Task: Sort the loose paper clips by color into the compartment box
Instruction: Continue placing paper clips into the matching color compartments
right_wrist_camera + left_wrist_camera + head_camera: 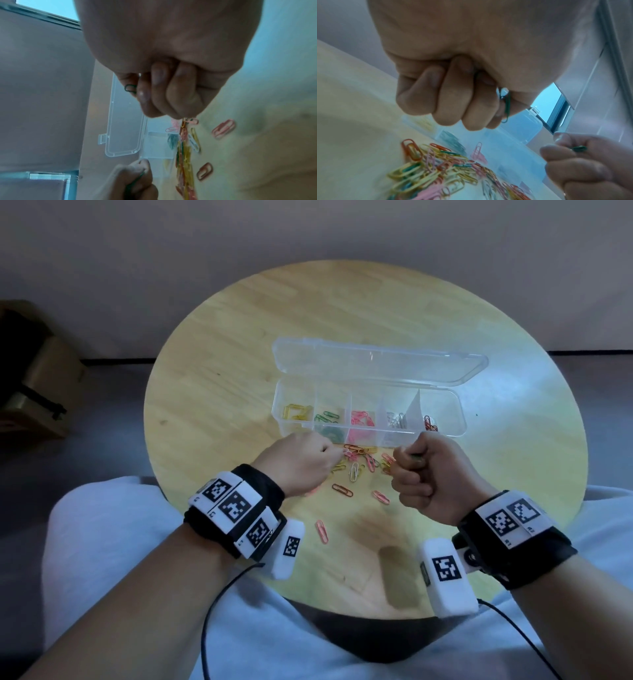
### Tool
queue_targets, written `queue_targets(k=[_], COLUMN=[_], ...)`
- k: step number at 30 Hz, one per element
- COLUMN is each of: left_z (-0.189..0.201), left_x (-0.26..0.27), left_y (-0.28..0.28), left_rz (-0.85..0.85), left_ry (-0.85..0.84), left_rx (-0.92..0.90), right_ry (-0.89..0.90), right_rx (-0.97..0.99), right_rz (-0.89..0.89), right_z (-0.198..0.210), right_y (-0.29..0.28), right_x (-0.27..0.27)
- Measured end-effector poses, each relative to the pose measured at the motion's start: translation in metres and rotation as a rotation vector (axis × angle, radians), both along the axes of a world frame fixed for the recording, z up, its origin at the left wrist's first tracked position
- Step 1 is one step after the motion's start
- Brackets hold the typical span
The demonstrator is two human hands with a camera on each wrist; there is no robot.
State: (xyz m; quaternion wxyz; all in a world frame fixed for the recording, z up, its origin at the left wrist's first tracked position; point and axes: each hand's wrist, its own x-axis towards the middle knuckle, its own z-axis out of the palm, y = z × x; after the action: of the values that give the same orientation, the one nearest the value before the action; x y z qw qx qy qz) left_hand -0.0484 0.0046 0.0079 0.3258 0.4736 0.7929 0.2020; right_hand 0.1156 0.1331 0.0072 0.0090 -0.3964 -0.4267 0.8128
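A round table (239,344) carries the clear box (370,412), lid (376,364) laid open behind it; sorted clips fill its compartments. Just before the box lies the loose pile (359,463). Left hand (298,463) and right hand (431,477), fists curled beside the pile, each pinch a green clip (506,105).
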Motion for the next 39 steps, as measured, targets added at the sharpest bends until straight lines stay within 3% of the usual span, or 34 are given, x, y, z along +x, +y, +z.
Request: queue_targets(k=[7, 11, 16, 21, 25, 30, 39], left_z=[0.001, 0.006, 0.009, 0.01, 0.011, 0.026, 0.046], left_x=[-0.016, -0.022, -0.027, -0.03, -0.025, -0.024, -0.034], left_y=[-0.003, -0.003, -0.001, -0.005, -0.008, -0.006, 0.06], left_rz=[0.015, 0.041, 0.131, 0.159, 0.106, 0.101, 0.067], left_ry=[0.028, 0.046, 0.022, 0.008, -0.009, 0.028, 0.243], left_rx=[0.132, 0.173, 0.258, 0.236, 0.187, 0.16, -0.007], right_ry=[0.078, 0.005, -0.149, -0.122, -0.147, -0.025, 0.019], right_rx=[0.086, 0.253, 0.642, 0.724, 0.794, 0.731, 0.61], right_rz=[-0.032, 0.005, 0.156, 0.216, 0.325, 0.091, -0.021], right_z=[0.021, 0.035, 0.047, 0.053, 0.052, 0.051, 0.051], right_y=[-0.002, -0.006, -0.004, -0.004, -0.007, -0.01, -0.011], right_x=[-0.043, -0.073, -0.106, -0.121, -0.111, -0.072, -0.003])
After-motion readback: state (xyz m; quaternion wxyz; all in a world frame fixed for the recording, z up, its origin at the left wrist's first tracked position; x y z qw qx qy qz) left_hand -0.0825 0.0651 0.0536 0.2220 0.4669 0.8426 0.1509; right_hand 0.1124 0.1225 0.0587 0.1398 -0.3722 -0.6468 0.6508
